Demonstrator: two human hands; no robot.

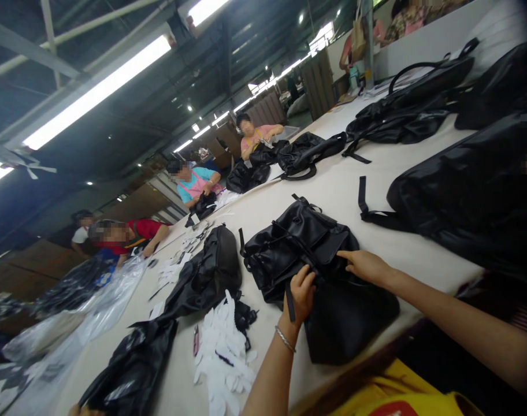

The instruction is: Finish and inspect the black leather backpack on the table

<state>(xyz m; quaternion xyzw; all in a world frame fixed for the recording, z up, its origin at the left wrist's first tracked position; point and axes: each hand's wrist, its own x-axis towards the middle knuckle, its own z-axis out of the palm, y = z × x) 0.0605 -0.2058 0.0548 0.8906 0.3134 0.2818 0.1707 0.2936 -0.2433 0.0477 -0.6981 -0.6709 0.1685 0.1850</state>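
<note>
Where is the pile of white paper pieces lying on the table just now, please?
In the head view the white paper pieces lie low and left of centre on the table, left of the left hand.

A glossy black bag (pixel 319 277) lies flat and crumpled near the table edge, flap pockets up, a strap (pixel 289 300) running across its front.

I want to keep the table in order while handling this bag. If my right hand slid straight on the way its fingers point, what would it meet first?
Your right hand lies on the black backpack, fingers pointing toward your left hand. It would probably meet the strap gripped there, then that hand; depth is unclear.
</note>
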